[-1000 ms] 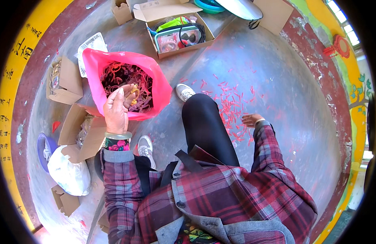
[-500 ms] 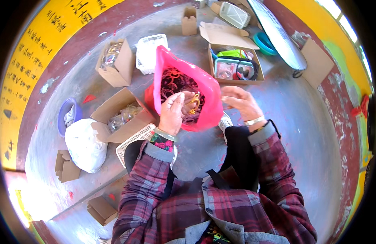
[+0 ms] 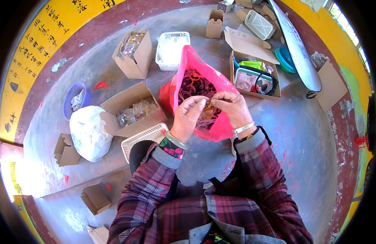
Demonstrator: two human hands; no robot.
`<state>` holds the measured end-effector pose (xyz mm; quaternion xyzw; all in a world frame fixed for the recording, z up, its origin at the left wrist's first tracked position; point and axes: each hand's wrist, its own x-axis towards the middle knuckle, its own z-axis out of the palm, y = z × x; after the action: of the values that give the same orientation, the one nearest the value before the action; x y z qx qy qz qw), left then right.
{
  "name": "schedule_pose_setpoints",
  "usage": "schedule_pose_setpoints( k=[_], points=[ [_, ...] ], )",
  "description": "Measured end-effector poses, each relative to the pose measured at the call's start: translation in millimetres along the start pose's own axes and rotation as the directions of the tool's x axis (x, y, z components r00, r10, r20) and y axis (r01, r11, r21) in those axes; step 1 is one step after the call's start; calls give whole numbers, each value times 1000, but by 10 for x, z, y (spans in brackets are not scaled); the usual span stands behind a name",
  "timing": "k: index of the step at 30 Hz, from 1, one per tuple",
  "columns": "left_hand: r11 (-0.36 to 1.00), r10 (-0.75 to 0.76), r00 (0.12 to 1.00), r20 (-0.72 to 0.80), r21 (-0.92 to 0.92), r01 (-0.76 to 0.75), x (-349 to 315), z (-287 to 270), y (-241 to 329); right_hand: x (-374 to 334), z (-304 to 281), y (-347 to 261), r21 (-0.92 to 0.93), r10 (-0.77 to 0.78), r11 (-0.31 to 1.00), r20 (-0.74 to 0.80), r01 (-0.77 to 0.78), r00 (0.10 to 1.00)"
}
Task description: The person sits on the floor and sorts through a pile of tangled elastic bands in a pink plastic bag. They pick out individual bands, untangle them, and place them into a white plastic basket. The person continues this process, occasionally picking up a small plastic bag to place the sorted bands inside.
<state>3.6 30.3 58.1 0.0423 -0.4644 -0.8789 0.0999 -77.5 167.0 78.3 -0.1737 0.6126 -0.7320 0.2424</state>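
Note:
A pink plastic bag (image 3: 224, 83) gapes wide in front of me, full of dark and pinkish looped bands (image 3: 194, 85). Over its mouth my left hand (image 3: 186, 120) and my right hand (image 3: 236, 113) meet fingertip to fingertip. Both are closed in a pinch. A small yellow looped band (image 3: 209, 107) shows just under the fingertips, partly hidden by them; the exact grip is hard to see. Each wrist wears a bangle.
Left of the bag stand an open carton of small packets (image 3: 135, 112), a cream basket (image 3: 141, 140), a white sack (image 3: 88, 136) and a purple basin (image 3: 72, 103). Farther off are another carton (image 3: 141, 61), a white basket (image 3: 167, 61) and a box of pouches (image 3: 257, 93).
My right hand has moved left to meet my left hand over the bag, and its fingers have closed. The yellow band, earlier hanging from my left hand, is now mostly covered. The view has shifted.

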Motion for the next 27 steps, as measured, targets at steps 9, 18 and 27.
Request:
schedule_pose_setpoints(
  k=[9,18,27],
  points=[
    [997,-30,998,-51,66,34,25,12,-97,-33,-62,6,-10,-3,1000,-2,3,1000],
    [985,-116,988,-104,118,128,18,28,-4,-64,-54,1,-170,-68,984,-60,57,996],
    [971,-238,970,-42,6,238,32,-69,42,-72,-30,6,-228,-107,968,-16,100,994]
  ],
)
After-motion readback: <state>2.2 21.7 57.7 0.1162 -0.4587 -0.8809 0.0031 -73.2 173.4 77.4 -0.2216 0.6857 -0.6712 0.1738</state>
